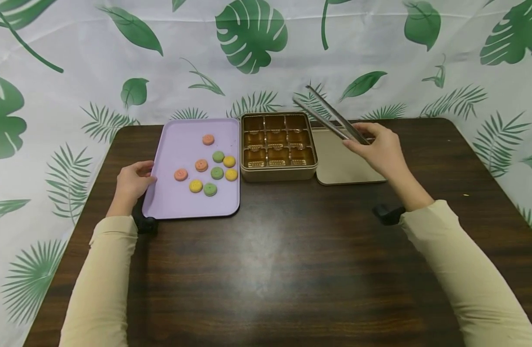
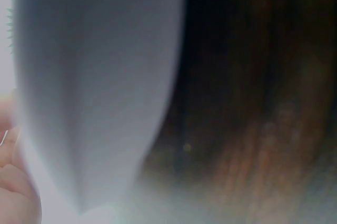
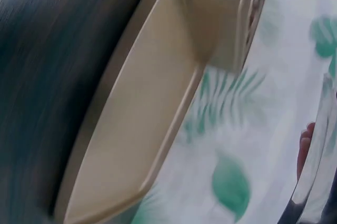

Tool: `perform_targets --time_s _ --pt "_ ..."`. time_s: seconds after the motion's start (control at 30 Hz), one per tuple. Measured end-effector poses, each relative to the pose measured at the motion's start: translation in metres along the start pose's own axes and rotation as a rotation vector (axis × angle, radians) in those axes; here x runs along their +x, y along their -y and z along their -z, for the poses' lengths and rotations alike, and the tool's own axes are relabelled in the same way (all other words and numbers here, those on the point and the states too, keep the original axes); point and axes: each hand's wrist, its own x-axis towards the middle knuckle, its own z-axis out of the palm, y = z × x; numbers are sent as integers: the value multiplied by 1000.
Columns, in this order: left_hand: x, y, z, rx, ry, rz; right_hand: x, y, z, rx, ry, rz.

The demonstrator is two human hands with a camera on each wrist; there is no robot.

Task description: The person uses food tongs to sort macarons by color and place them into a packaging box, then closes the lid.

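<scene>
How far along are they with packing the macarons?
Just the setup looks done: the gold lid is off, lying beside the gold tin. In hand: metal tongs, held by the right hand with nothing between the tips. Still to do, it seems: all the filling, since nine macarons sit on the purple tray and the tin's nine compartments are empty.

Head, right-wrist views share tongs [image 1: 336, 114]

Near tabletop [image 1: 266, 284]: free passage between the sleeves [image 1: 102, 270]
Tin [image 1: 279, 175]: walls block low crossing from tray [image 1: 176, 144] to lid [image 1: 346, 166] (tongs [image 1: 319, 119] slant above)
</scene>
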Motion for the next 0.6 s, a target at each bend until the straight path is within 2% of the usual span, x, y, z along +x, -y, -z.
perform_targets --time_s 0.27,0.43,0.6 --pt "-1 2 -1 -4 -14 -14 -9 38 -37 -53 154 122" --pt "-1 2 -1 17 -22 -31 -16 51 -62 -81 223 226" --pt "0 2 -1 15 -18 -14 -25 59 -83 -101 311 302"
